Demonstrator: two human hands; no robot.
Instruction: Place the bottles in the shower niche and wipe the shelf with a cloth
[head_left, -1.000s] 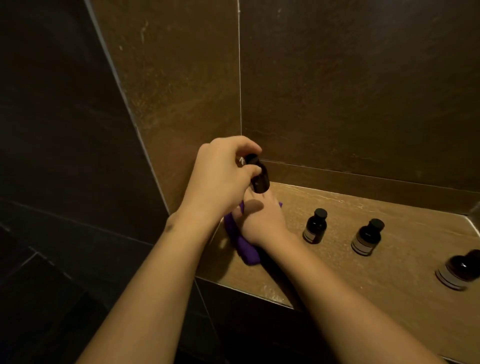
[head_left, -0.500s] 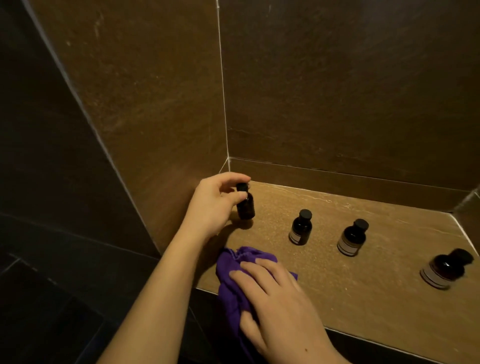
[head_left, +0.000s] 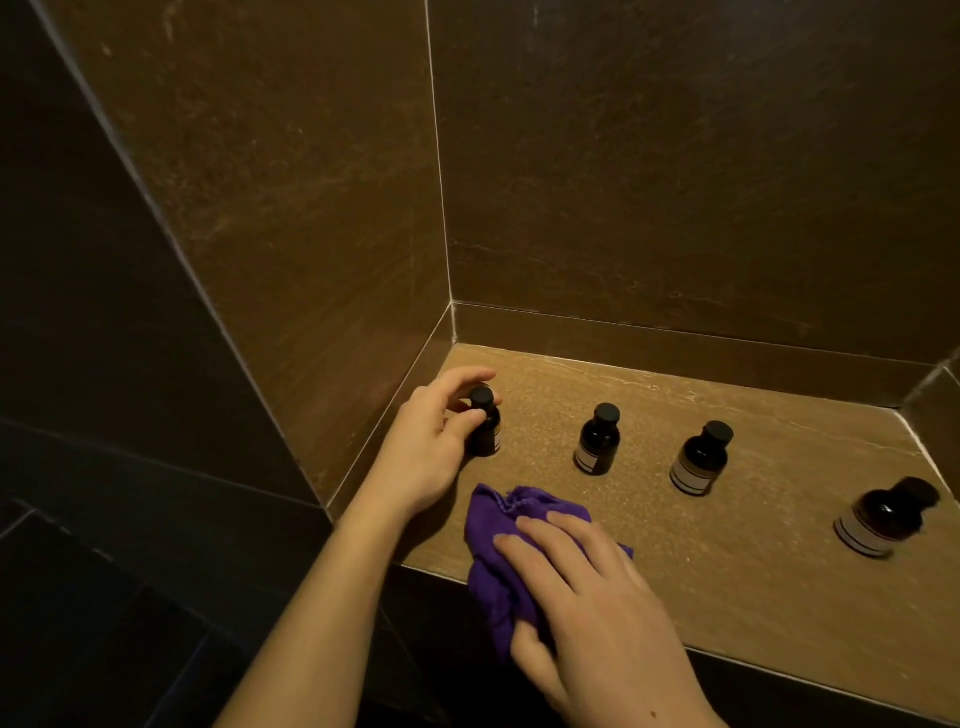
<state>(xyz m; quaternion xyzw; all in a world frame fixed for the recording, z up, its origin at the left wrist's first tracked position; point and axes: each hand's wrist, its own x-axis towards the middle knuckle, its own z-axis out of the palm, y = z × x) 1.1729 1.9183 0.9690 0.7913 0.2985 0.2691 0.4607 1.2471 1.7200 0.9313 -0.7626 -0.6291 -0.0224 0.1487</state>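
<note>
Several small dark bottles with black caps stand in a row on the brown stone shelf (head_left: 727, 582) of the niche. My left hand (head_left: 431, 447) is wrapped around the leftmost bottle (head_left: 485, 423), which stands upright on the shelf near the left wall. A second bottle (head_left: 598, 440) and a third bottle (head_left: 701, 460) stand to its right, and a larger bottle (head_left: 883, 519) is at the far right. My right hand (head_left: 597, 613) presses a purple cloth (head_left: 511, 561) on the shelf's front edge, with part of the cloth hanging over the edge.
The niche's left wall (head_left: 291, 234) and back wall (head_left: 675, 182) are brown tile. Dark tiled wall (head_left: 104, 364) lies to the left and below the shelf. Bare shelf surface stretches between the cloth and the larger bottle.
My left hand lowered the leftmost bottle from the air onto the shelf by the left wall. My right hand slid the cloth from under it toward the front edge.
</note>
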